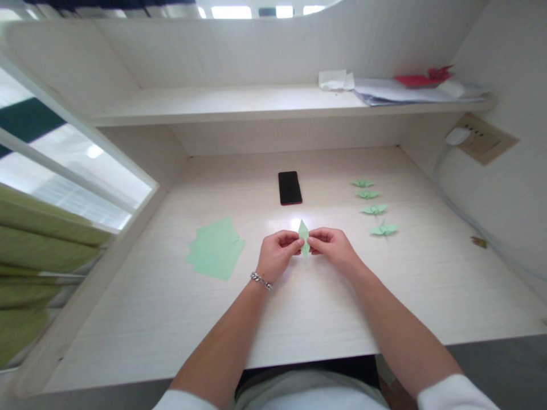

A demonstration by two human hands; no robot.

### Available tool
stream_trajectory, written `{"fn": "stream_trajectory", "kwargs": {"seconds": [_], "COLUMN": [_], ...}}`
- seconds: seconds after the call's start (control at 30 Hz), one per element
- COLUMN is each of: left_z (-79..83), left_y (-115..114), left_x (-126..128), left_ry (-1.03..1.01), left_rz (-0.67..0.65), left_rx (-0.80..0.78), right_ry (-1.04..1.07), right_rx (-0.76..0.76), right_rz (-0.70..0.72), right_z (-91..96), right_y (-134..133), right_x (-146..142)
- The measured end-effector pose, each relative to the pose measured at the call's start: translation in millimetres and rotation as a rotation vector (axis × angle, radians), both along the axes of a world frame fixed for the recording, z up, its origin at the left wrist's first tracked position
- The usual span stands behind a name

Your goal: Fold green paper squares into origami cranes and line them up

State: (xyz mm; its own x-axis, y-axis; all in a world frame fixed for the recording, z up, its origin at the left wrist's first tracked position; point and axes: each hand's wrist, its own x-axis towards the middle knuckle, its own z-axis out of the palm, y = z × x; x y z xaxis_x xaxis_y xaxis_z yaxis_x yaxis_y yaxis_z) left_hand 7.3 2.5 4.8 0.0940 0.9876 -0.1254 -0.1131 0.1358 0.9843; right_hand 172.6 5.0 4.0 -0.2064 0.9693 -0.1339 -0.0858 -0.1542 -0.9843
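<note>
Between my two hands is a small piece of folded green paper [303, 232], narrow and diamond-shaped, with its pointed end away from me. My left hand [280, 250], with a chain bracelet at the wrist, pinches its left edge between thumb and fingers. On the opposite edge, my right hand [331, 246] pinches it the same way. Flat green paper sheets [216, 249] lie fanned out left of my left hand. Several folded green paper cranes stand in a column to the right, the closest one [384, 229] beyond my right hand.
A black phone [290, 188] lies on the desk [179, 319] beyond my hands. Papers [397, 91] and a red folded paper [421, 80] rest on the shelf above. From a wall socket [487, 139], a cable [457, 208] runs down the right side. A small brown object [479, 242] lies near it.
</note>
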Motion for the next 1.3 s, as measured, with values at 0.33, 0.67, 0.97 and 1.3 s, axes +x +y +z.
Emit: {"fn": "stream_trajectory", "kwargs": {"seconds": [0.33,0.67,0.97,1.3], "left_z": [5.8,7.3,6.9,1.6], "left_y": [-1.6,-3.2,-2.7,-0.7], "left_x": [-4.2,-5.7,-5.8,-4.5], "left_ry": [-0.067,-0.155,-0.081,-0.01], "left_rz": [-0.102,-0.097,-0.101,-0.043], "left_rx": [-0.064,-0.066,-0.026,0.098], "right_ry": [0.008,0.151,0.034,-0.183], "right_rx": [-0.012,-0.072,0.043,0.254], "right_rz": [-0.014,0.026,-0.01,-0.044], "right_z": [3.5,13.7,5.7,10.7], "right_y": [-0.4,-4.8,-2.2,-6.9], "right_x": [2.1,5.0,4.2,3.9]}}
